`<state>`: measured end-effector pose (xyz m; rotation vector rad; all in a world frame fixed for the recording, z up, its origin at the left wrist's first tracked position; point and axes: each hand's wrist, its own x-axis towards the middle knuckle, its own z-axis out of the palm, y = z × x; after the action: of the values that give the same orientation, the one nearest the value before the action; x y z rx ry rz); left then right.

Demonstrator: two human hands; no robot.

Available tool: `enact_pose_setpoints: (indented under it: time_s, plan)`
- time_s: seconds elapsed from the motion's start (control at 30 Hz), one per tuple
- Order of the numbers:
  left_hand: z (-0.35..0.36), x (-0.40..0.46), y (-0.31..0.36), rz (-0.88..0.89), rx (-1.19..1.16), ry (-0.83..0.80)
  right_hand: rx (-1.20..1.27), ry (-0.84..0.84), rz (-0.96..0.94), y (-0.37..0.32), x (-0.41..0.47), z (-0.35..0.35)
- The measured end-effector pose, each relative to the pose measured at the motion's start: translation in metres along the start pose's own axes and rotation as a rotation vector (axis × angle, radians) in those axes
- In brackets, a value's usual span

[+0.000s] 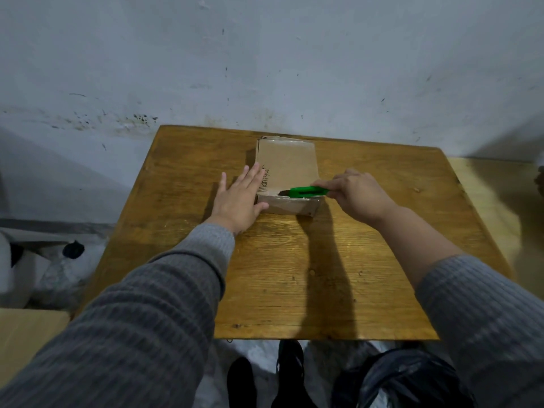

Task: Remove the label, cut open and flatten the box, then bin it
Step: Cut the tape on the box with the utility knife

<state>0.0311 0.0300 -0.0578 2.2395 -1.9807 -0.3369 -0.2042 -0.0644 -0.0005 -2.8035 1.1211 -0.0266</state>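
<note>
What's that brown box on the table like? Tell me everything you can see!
The cardboard box is plain brown, low and rectangular, lying flat on the wooden table near its far edge. Black handwriting runs along its left side, and shiny clear tape shows at its far end. The left hand rests open against its left side, thumb at the near corner. The right hand holds a green box cutter at the near top edge.

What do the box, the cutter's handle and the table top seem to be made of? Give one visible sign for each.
Box: brown cardboard, matte, with glossy clear tape at its far edge.
Cutter: bright green handle, probably plastic, smooth and evenly coloured.
Table: wood or wood veneer, varnished; grain lines show under a slight sheen.
</note>
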Motion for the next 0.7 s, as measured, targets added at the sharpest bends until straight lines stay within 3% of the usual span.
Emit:
enact_pose_setpoints:
  time_s: [0.17, 0.3, 0.7]
  plan:
    - [0.000, 0.011, 0.012, 0.087, 0.077, 0.090, -0.044, 0.057, -0.015, -0.007, -0.002, -0.003]
    - [0.001, 0.022, 0.023, 0.110, 0.117, 0.002, -0.099, 0.099, -0.060, -0.009, -0.007, -0.004]
    - [0.004, 0.021, 0.020, 0.099, 0.121, -0.008, -0.134, 0.125, 0.043, 0.039, -0.044, -0.004]
